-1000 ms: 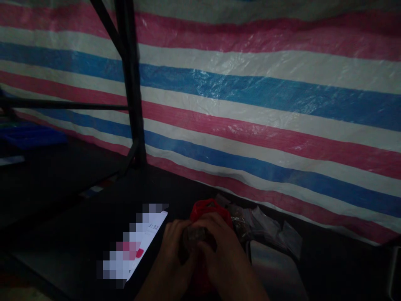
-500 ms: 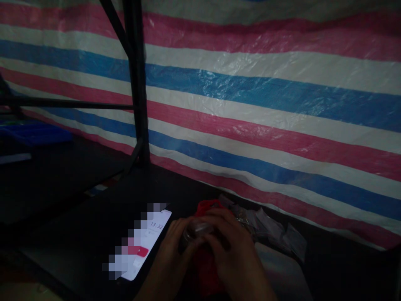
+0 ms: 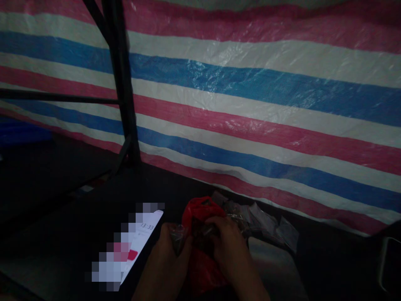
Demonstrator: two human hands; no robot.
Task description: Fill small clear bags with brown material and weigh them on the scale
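Red bag (image 3: 201, 264) is gaping at six o'clock. Left hand (image 3: 166, 253) is pinching clear plastic (image 3: 178, 235); right hand (image 3: 228, 239) is curling, hold unclear.

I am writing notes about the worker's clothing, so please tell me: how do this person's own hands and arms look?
The left hand and right hand are bare, without gloves. No sleeve, watch or bracelet shows, as far up as the picture reaches. It is too dark to tell about rings.
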